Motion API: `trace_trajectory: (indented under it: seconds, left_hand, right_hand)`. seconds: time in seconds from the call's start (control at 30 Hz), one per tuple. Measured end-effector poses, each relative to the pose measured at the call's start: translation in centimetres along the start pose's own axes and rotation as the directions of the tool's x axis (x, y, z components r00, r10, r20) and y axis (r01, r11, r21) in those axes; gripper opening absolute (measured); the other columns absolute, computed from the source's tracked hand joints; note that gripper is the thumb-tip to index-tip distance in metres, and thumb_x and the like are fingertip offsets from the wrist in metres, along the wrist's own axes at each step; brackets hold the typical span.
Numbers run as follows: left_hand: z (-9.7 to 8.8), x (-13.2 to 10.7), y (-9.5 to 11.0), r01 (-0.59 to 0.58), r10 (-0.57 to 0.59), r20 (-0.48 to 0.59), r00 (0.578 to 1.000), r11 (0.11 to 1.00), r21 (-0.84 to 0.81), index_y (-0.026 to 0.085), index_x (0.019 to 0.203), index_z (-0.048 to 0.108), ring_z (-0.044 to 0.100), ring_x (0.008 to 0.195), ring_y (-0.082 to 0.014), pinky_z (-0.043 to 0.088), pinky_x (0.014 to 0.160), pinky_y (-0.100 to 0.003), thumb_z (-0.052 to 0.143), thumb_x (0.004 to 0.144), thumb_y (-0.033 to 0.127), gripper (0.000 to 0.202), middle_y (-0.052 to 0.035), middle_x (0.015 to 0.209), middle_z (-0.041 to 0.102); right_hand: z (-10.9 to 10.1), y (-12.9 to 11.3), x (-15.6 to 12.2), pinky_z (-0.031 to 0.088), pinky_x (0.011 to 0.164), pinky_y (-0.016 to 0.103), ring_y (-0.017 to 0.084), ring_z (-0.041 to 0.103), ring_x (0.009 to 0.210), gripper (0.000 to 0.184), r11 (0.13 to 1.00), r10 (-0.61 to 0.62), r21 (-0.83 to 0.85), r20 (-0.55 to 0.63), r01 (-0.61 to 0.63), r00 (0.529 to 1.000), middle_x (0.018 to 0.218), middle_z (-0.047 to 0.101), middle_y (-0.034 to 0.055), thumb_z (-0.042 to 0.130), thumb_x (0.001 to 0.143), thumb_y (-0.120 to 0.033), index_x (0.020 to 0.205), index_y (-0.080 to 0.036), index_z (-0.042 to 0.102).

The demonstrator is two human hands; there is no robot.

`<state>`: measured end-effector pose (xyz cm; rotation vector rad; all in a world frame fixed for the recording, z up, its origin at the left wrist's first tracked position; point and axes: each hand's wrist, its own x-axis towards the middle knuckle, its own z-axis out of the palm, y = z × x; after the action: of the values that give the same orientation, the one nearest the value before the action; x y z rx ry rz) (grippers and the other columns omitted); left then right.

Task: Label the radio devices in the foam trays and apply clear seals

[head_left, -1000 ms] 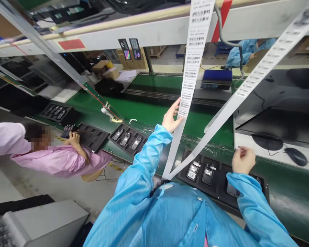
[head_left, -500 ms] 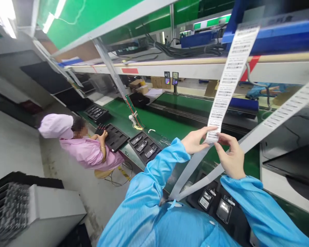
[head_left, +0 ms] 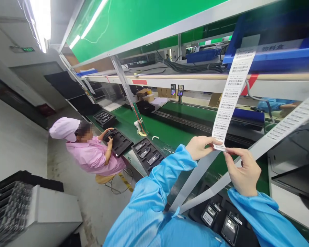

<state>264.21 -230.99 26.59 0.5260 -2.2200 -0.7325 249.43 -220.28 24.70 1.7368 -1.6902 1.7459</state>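
Observation:
A long white strip of barcode labels hangs down from the blue bin on the shelf to my hands. My left hand is closed on its lower end, thumb and fingers pinching the left edge. At the bottom right corner of that end, my right hand pinches the strip between thumb and forefinger. The strip's pale backing runs down to my waist, folds there and climbs to the right behind my right hand. Below my hands, black handheld devices with labels on them lie in a black tray.
A blue bin sits on the shelf above the green bench. Left of my arm lies another black tray with several devices. A co-worker in pink sits farther left, handling a dark device. A monitor stands at right.
My view has shifted, so the scene sits lower and farther right. My right hand's fingertips now pinch the strip's lower right corner, and its end looks flatter. The co-worker's hands have moved.

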Motion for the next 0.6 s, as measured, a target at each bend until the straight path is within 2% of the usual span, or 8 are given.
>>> trace_trajectory:
  seconds: [0.13, 0.3, 0.47, 0.6]
  left_hand:
    - [-0.1, 0.0, 0.2, -0.003, 0.004, -0.015, 1.000, 0.999, 0.038, 0.018, 0.109, 0.071, 0.067, 0.092, -0.0134, 0.052, 0.088, -0.024, 0.062, 0.085, 0.018, 0.026, -0.0031, 0.101, 0.073]
    - [-0.3, -0.1, 0.4, 0.029, -0.029, -0.018, 0.999, 0.999, 0.030, 0.020, 0.107, 0.071, 0.068, 0.093, -0.0130, 0.052, 0.090, -0.024, 0.063, 0.086, 0.020, 0.023, -0.0024, 0.103, 0.073]
    - [-0.3, -0.3, 0.4, 0.033, -0.033, -0.030, 0.999, 0.999, -0.002, 0.018, 0.105, 0.072, 0.068, 0.097, -0.0143, 0.052, 0.091, -0.024, 0.064, 0.087, 0.023, 0.021, -0.0036, 0.106, 0.073]
    - [-0.2, -0.2, 0.5, 0.041, -0.042, -0.040, 0.998, 0.999, -0.020, 0.018, 0.103, 0.072, 0.068, 0.098, -0.0153, 0.052, 0.091, -0.025, 0.064, 0.087, 0.027, 0.020, -0.0035, 0.107, 0.074]
  right_hand:
    - [0.1, 0.6, 0.0, 0.052, 0.079, 0.037, 0.019, 0.063, 0.082, 0.014, 0.991, -0.129, -0.042, -0.043, 0.128, 0.991, 0.090, 0.065, 0.0031, 0.069, 0.080, -0.019, 0.094, -0.024, 0.067]
    - [0.3, 1.1, -0.2, 0.051, 0.074, 0.036, 0.018, 0.061, 0.079, 0.017, 0.969, -0.210, -0.146, -0.058, 0.200, 0.976, 0.089, 0.063, 0.0028, 0.069, 0.080, -0.018, 0.094, -0.026, 0.068]
    - [0.3, 0.9, -0.1, 0.050, 0.076, 0.036, 0.019, 0.059, 0.082, 0.016, 0.953, -0.242, -0.203, -0.068, 0.224, 0.968, 0.090, 0.062, 0.0036, 0.070, 0.079, -0.018, 0.093, -0.025, 0.067]
    - [0.3, 0.8, 0.1, 0.052, 0.082, 0.037, 0.020, 0.060, 0.090, 0.026, 0.967, -0.196, -0.176, -0.061, 0.183, 0.979, 0.098, 0.061, 0.0063, 0.071, 0.079, -0.020, 0.105, -0.023, 0.066]
